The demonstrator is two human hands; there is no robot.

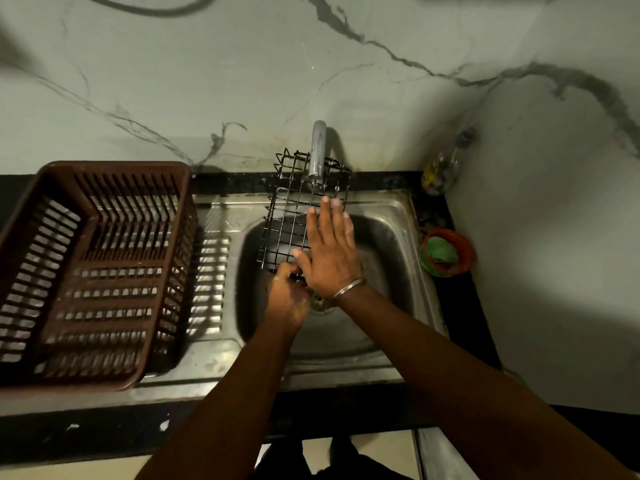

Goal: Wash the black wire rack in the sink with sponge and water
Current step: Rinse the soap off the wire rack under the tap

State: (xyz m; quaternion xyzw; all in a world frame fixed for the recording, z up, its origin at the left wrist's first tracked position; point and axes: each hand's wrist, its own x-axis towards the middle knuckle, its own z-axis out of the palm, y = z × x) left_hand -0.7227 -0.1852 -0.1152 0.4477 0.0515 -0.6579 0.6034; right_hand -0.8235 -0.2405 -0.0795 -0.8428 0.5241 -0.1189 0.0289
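The black wire rack (291,216) leans over the sink (391,216), its long axis running from the left hand (287,296), which grips its near edge, toward the faucet (318,150). The right hand (329,251) lies flat on it, fingers straight.

Left hand (287,296) curled gripping rack (288,216), right hand (329,249) flat, fingers straight

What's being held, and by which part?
The left hand grips the black wire rack by its near edge; the right hand rests flat on it.
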